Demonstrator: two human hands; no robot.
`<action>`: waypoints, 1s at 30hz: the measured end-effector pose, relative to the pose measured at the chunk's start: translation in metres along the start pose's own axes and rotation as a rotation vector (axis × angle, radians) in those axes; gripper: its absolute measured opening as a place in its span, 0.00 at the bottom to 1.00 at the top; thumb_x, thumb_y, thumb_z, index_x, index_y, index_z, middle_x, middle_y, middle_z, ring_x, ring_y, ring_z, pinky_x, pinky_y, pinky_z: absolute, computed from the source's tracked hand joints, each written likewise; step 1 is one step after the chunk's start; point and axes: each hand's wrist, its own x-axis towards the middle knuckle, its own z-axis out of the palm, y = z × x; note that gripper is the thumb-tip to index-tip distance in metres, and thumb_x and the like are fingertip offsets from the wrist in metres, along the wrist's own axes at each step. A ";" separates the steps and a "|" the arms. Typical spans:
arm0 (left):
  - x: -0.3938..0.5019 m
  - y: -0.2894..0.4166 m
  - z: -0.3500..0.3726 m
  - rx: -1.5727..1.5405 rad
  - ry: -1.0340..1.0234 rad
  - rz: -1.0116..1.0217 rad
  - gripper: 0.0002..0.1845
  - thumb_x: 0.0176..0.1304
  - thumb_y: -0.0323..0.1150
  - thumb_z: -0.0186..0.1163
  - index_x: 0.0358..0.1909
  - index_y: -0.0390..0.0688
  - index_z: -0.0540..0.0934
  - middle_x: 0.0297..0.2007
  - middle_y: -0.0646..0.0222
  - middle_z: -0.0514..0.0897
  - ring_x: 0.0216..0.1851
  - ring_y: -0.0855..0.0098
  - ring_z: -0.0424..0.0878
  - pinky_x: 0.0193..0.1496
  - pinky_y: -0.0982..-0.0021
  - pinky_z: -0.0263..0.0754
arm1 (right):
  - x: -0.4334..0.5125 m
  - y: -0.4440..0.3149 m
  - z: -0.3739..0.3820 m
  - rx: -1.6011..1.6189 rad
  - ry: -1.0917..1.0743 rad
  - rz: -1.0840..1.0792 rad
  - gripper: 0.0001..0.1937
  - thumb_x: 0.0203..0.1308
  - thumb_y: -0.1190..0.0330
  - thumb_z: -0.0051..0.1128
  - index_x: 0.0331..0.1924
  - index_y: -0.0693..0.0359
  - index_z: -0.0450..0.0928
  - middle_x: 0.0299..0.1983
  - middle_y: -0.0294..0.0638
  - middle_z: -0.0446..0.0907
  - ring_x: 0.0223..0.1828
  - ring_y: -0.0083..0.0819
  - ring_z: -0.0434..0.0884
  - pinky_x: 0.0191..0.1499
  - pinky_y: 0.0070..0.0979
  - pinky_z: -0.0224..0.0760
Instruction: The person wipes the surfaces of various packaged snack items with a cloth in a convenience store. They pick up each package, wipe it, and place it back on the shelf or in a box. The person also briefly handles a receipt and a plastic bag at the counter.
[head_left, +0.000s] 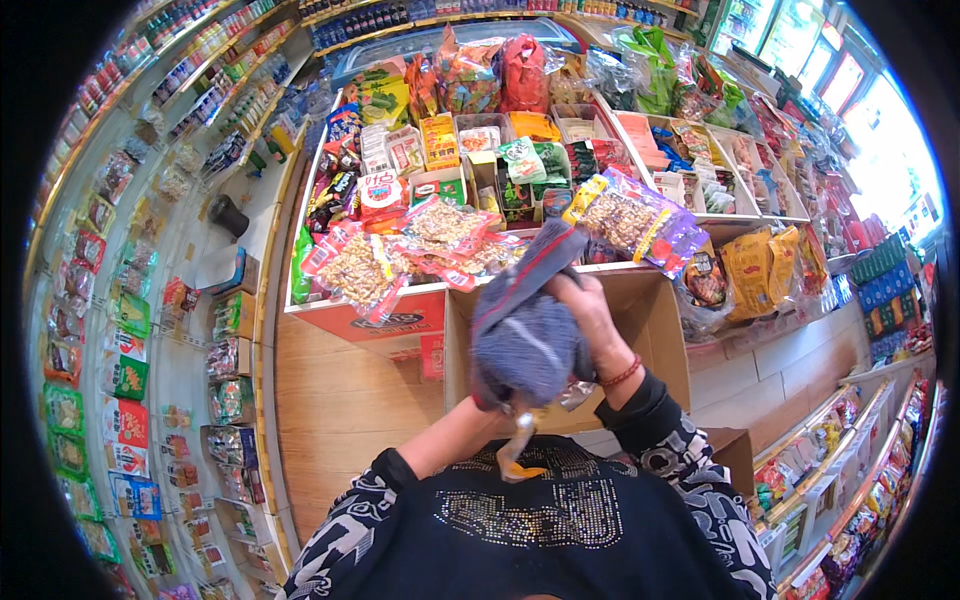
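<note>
My right hand (592, 307) grips a grey-blue cloth (529, 345) with a red stripe, bunched up and partly blurred. My left hand is mostly hidden behind this cloth; only the wrist (480, 420) shows at its lower left. From under the cloth hangs a crumpled clear-and-yellow wrapper (517, 454), close to my chest. Below my hands stands an open cardboard box (649, 322). Just beyond them, clear red-edged bags of nut-like snacks (356, 270) lie on the front of the display bin. A purple snack bag (637, 221) leans over the bin's edge to the right.
The white-rimmed display bin (360, 304) holds many packaged snacks. Stocked shelves (135, 360) run along the left, with more snack racks (832, 450) at lower right. Yellow bags (754, 259) sit in the lower right bin. Wood-look floor (345, 420) shows at left.
</note>
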 end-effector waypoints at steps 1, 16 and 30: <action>-0.002 0.007 -0.002 -0.048 -0.133 -0.057 0.20 0.61 0.45 0.57 0.43 0.37 0.73 0.39 0.57 0.78 0.29 0.67 0.78 0.34 0.71 0.75 | -0.004 0.011 -0.005 -0.023 -0.022 -0.010 0.13 0.62 0.65 0.55 0.43 0.67 0.79 0.39 0.36 0.80 0.38 0.19 0.77 0.43 0.19 0.70; -0.006 0.033 -0.008 0.313 0.576 0.160 0.28 0.56 0.60 0.56 0.36 0.41 0.75 0.44 0.63 0.77 0.43 0.67 0.77 0.38 0.72 0.74 | -0.053 -0.030 0.018 -0.464 -0.216 -0.263 0.26 0.60 0.53 0.55 0.54 0.66 0.72 0.54 0.47 0.75 0.57 0.39 0.73 0.62 0.35 0.60; 0.000 0.095 -0.017 1.164 0.697 0.483 0.16 0.65 0.45 0.53 0.38 0.40 0.72 0.36 0.66 0.77 0.33 0.73 0.77 0.34 0.74 0.74 | -0.012 0.041 0.078 -0.064 0.064 -0.295 0.09 0.62 0.69 0.54 0.43 0.65 0.79 0.40 0.38 0.79 0.41 0.25 0.75 0.48 0.26 0.68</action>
